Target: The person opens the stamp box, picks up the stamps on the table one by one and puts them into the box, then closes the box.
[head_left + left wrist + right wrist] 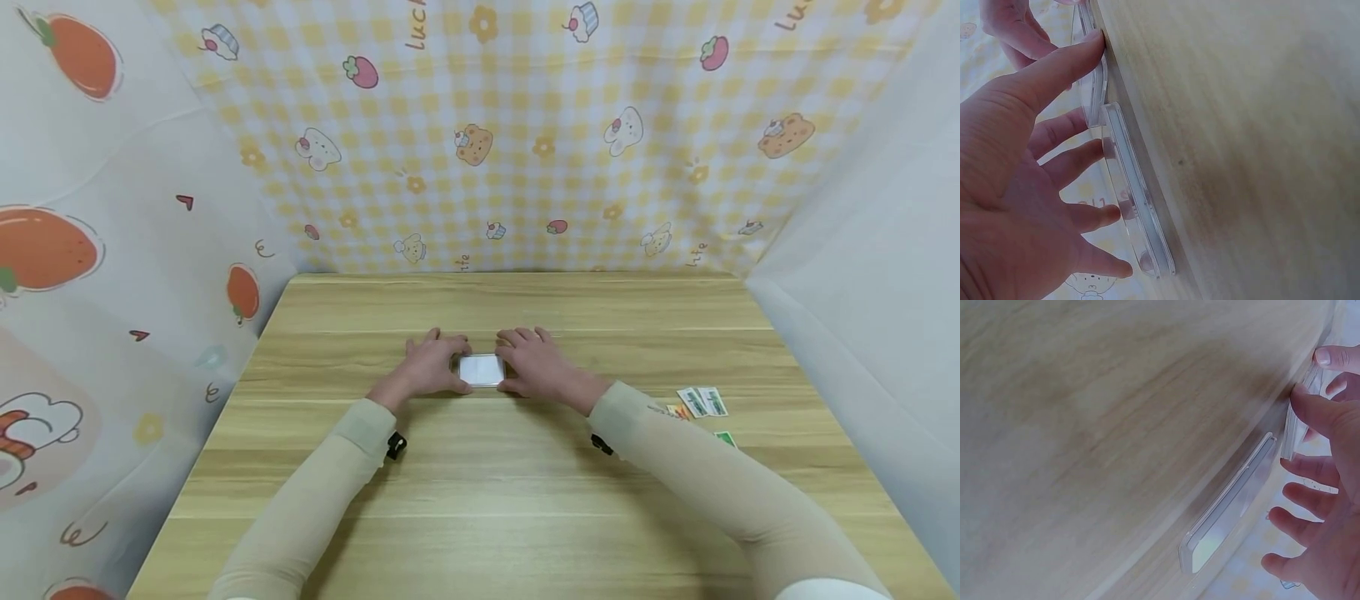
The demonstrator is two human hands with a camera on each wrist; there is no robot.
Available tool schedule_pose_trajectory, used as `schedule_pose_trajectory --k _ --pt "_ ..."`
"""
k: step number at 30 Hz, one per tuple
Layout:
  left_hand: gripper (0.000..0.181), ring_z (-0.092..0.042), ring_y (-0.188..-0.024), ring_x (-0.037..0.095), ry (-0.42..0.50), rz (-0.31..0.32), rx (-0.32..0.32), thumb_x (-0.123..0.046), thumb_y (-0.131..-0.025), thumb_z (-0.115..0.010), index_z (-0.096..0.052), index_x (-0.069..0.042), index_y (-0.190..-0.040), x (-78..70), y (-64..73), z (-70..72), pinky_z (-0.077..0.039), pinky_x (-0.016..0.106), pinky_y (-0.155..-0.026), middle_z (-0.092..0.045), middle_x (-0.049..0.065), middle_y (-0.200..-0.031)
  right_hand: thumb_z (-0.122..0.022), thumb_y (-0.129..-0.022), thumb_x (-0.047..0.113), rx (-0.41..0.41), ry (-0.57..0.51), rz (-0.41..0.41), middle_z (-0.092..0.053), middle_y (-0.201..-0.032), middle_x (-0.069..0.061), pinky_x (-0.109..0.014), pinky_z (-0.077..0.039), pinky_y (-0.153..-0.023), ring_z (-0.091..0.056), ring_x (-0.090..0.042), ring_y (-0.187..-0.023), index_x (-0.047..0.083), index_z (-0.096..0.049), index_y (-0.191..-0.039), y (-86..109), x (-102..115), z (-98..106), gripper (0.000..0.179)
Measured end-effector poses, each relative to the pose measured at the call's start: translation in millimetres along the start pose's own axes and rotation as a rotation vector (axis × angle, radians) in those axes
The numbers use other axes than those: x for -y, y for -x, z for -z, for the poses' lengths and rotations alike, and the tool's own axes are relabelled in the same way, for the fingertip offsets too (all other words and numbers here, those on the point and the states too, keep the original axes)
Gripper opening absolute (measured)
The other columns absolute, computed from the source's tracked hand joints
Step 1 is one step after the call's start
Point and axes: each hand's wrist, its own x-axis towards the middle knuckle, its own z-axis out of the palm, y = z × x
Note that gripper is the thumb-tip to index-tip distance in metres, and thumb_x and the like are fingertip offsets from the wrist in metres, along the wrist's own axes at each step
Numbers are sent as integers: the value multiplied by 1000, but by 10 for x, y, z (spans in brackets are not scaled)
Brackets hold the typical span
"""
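Note:
A flat clear plastic case (482,370) with a white inside lies at the middle of the table, between both hands. My left hand (431,367) grips its left end, thumb (1088,53) on the near edge and fingers toward the far edge. At the opposite end, my right hand (542,367) pinches it the same way, with the thumb (1313,409) on the near edge. Another clear case (1138,194) stands out by the left fingertips in the left wrist view. The right wrist view likewise has a clear case (1229,506) beside the right hand.
Several small printed cards (703,402) lie on the right of the wooden table (480,517), partly behind the right sleeve. A faint transparent object (542,318) is behind the right hand. Patterned cloth (472,192) hangs along the back edge, with more cloth at both sides.

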Motion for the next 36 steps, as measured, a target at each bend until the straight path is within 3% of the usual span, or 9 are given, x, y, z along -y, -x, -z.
schedule_pose_trajectory --k 18,31,36 --pt "60 -20 -145 52 34 -13 -37 -37 -74 -91 -68 -15 -126 -11 13 -19 -6 85 -100 -46 6 -153 -74 -88 52 -14 -8 -11 -46 -150 -7 -66 -30 -108 -40 -33 -137 13 -61 -137 -3 22 -6 64" --pt "59 -20 -147 48 -139 -8 -69 -39 -74 -90 -71 -15 -125 -133 26 -29 -8 82 -103 -48 3 -152 -74 -89 51 7 -37 -38 -54 -140 -5 -65 -30 -108 -45 -32 -133 13 -63 -135 6 47 42 60" --pt "58 -22 -147 48 -134 -7 -70 -38 -75 -90 -72 -15 -124 -136 18 -27 -8 82 -103 -49 2 -152 -75 -89 49 -3 -41 -44 -56 -139 -5 -65 -31 -108 -45 -32 -132 13 -64 -133 11 53 43 59"
